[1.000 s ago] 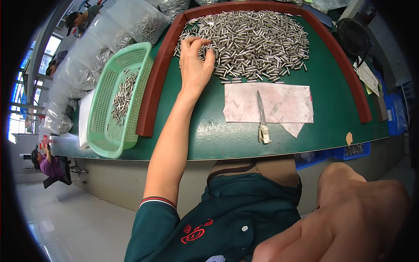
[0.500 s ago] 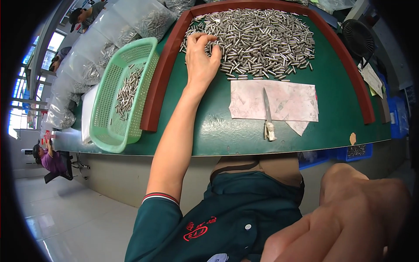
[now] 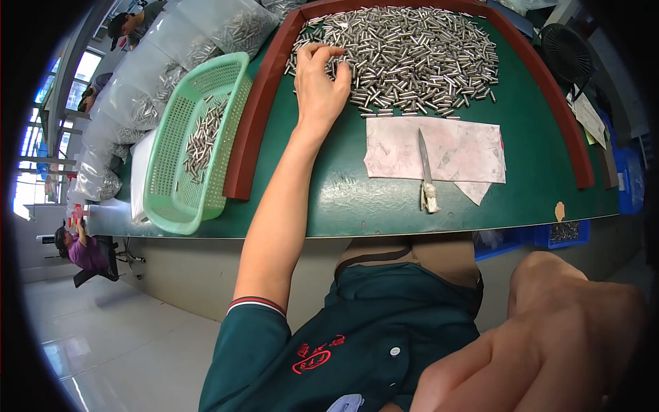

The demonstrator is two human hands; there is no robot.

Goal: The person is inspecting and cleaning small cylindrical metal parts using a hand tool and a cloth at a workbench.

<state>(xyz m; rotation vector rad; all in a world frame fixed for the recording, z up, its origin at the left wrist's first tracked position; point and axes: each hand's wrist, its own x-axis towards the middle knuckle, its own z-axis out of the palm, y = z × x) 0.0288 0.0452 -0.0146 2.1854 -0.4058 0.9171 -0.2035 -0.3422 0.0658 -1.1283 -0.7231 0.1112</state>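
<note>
My left hand (image 3: 321, 89) reaches over the left edge of a wide heap of short metal pins (image 3: 419, 58). Its thumb and index finger curve with a gap between them, and I see nothing held there; it is open. Large and close at the lower right is my right hand (image 3: 535, 343), raised, its fingers curled. Whatever those fingers hold, if anything, is hidden. Below the heap, a stained pale cloth (image 3: 391, 147) lies on the green tabletop (image 3: 336, 199). Across it rests a slim pointed blade (image 3: 424, 158) with a wrapped handle.
A curved red-brown border (image 3: 248, 144) rings the heap. To its left stands a green mesh basket (image 3: 165, 172) holding some pins. Clear bags of pins (image 3: 240, 31) line the far left. At the right are a black fan (image 3: 566, 51) and, lower, a blue bin (image 3: 576, 237).
The table and its contents sit slightly higher in the picture. My left hand stays at the heap's left edge with a similar finger curve; my right hand remains raised.
</note>
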